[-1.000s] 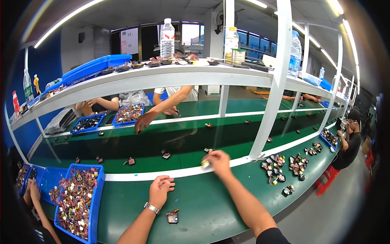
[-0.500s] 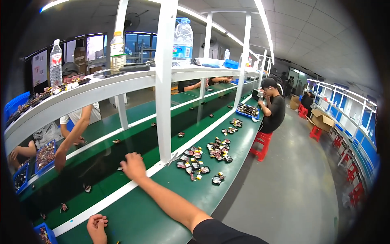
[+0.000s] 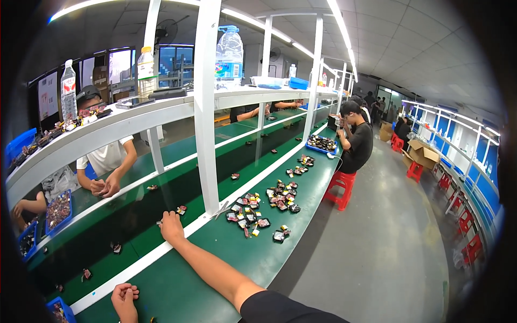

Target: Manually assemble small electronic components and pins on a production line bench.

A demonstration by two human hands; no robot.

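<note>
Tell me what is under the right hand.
A sliver of a small part shows beside the right hand's grip, against the dark green belt. The fingers cover the rest, so whether anything more lies beneath cannot be seen.

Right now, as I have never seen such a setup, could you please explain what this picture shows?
A wide camera on the person's head took this picture, so straight edges bend. The person's bare right hand reaches across the white rail; a small part shows beside it, but I cannot tell whether it is held. The left hand, also bare, is loosely curled near the lower edge, with nothing visible in it. On the green bench lie groups of small dark parts.
</note>
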